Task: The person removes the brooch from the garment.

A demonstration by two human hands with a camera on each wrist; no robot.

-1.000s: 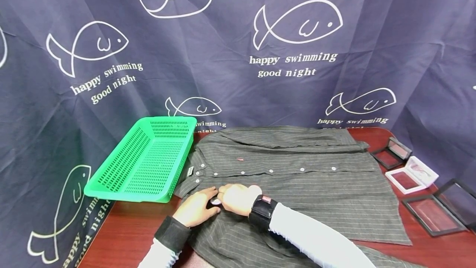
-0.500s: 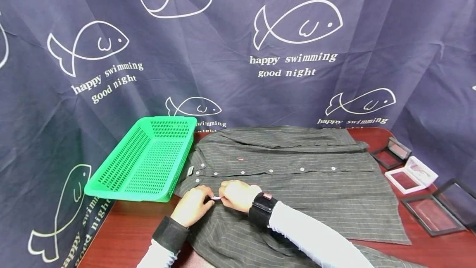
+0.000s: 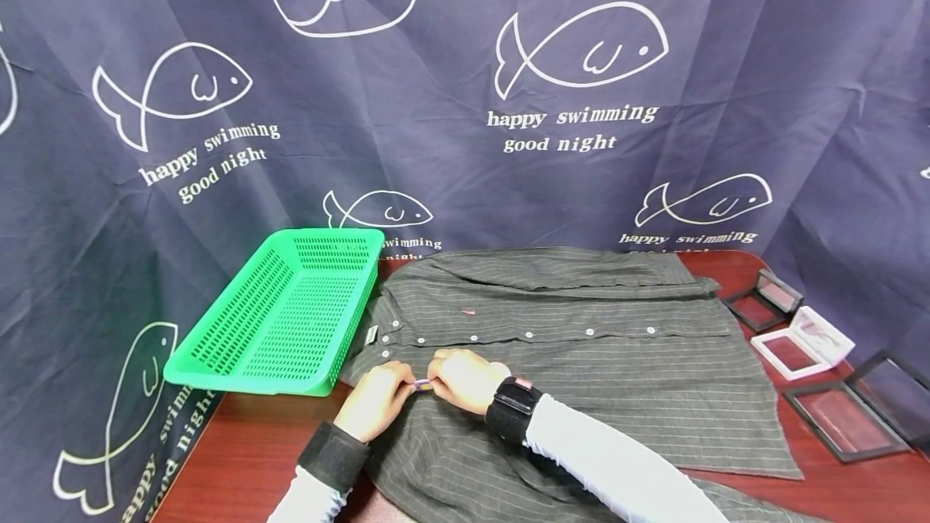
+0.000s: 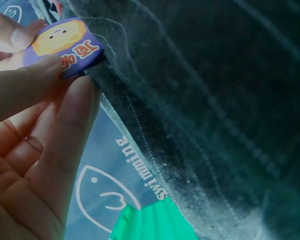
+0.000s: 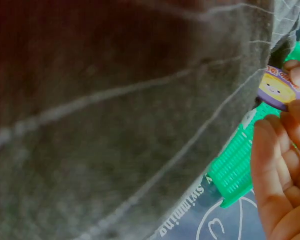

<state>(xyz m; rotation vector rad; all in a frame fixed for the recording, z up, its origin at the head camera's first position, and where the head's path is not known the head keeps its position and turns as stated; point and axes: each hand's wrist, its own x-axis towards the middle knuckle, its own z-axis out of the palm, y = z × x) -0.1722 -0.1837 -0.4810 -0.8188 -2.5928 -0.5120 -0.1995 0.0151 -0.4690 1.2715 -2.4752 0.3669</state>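
In the head view, a small badge [image 3: 423, 385] with a purple rim and a yellow middle is held between both hands, over the near front panel of a dark grey pinstriped shirt [image 3: 581, 378]. My left hand [image 3: 374, 400] pinches its left side and my right hand [image 3: 465, 382] grips its right side. The left wrist view shows the badge [image 4: 65, 42] with a cartoon face and red-orange lettering, right against the dark cloth. In the right wrist view, the badge [image 5: 277, 89] sits at the cloth's edge by the fingertips. Its back is hidden.
A green perforated basket [image 3: 343, 345] stands on the left of the red-brown table [image 3: 247, 450]. Along the right lie a black compact case [image 3: 766, 297], a white one [image 3: 802, 341] and a larger dark one [image 3: 860, 402], all with lids raised. A patterned curtain hangs behind.
The badge has turned, from a shiny white side, through a thin pinkish edge, to its yellow and purple face. Both hands have shifted slightly and now grip its opposite sides.
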